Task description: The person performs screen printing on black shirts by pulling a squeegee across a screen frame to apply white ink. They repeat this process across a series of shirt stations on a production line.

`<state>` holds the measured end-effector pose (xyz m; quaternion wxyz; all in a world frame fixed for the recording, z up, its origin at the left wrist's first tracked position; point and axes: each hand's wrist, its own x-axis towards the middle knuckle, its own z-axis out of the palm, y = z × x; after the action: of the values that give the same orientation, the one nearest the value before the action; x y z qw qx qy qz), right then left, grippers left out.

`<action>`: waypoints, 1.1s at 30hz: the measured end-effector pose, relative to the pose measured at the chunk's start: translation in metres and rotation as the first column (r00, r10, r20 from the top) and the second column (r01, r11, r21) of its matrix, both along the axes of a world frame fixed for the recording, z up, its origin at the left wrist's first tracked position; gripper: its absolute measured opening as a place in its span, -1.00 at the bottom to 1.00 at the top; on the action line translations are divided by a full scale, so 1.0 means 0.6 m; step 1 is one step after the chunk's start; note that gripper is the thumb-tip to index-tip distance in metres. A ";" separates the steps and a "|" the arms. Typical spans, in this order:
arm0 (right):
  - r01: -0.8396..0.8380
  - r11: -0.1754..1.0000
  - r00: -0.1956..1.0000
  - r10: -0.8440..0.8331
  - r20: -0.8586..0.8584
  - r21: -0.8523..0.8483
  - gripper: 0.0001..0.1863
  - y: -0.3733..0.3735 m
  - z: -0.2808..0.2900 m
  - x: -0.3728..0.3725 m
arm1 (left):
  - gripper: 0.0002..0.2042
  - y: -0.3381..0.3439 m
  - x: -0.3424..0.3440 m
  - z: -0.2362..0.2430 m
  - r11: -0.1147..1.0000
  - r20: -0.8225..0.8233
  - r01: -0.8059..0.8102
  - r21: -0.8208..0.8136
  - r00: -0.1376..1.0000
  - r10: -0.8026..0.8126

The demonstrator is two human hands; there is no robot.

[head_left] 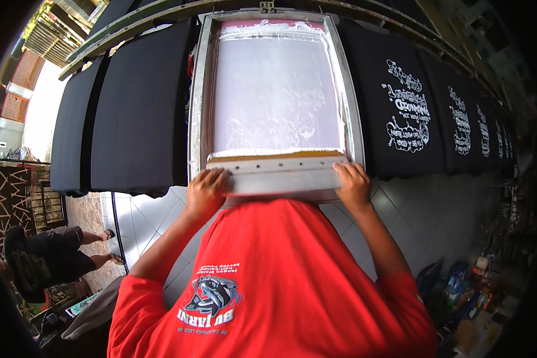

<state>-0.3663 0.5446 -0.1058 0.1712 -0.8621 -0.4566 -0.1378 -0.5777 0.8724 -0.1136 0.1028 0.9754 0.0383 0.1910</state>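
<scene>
A wide metal-handled squeegee (281, 178) lies across the near end of a screen-printing frame (204, 89). My left hand (209, 190) grips its left end, fingers curled over the top. At the other end my right hand (353, 182) is closed on it too, thumb side hidden. Along the squeegee's far side runs a brownish blade strip (274, 156). Pale mesh (262, 77) fills the frame, with faint lettering showing through it. Thick white ink (338, 95) is smeared along the mesh's right and far edges. What lies under the screen is hidden.
Plain black shirts (143, 101) are laid out on the left. To the right, several black shirts (394, 143) carry white prints. A metal rail (155, 30) runs behind. A person (48, 253) is at the far left. Clutter (465, 298) stands at lower right on the tiled floor (155, 218).
</scene>
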 end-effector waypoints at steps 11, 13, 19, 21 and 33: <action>-0.025 0.995 0.979 0.004 -0.204 -0.098 -0.64 -0.006 0.100 -0.008 | -0.79 -0.002 -0.007 0.088 0.991 -0.176 0.004 -0.132 0.984 -0.028; -0.017 0.996 0.978 -0.002 -0.210 -0.090 -0.63 -0.016 0.089 -0.023 | -0.76 -0.015 -0.022 0.080 0.990 -0.176 0.010 -0.141 0.984 -0.035; -0.021 1.000 0.994 0.019 -0.105 -0.020 -0.59 0.008 0.033 0.014 | -0.68 -0.002 0.010 0.051 0.997 -0.101 0.000 -0.078 0.995 -0.007; -0.047 0.998 0.993 0.043 -0.113 -0.035 -0.59 0.035 0.043 0.055 | -0.67 0.025 0.046 0.044 0.999 -0.088 0.015 -0.048 0.996 -0.019; -0.120 0.990 0.990 0.114 -0.080 -0.074 -0.47 0.216 0.032 0.367 | -0.64 0.212 0.336 0.033 1.000 -0.067 0.004 -0.015 0.998 -0.005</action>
<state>-0.1458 0.6742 -0.0867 0.1620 -0.8445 -0.5046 -0.0768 -0.3761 0.9998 -0.0939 0.1090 0.9806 0.0407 0.1577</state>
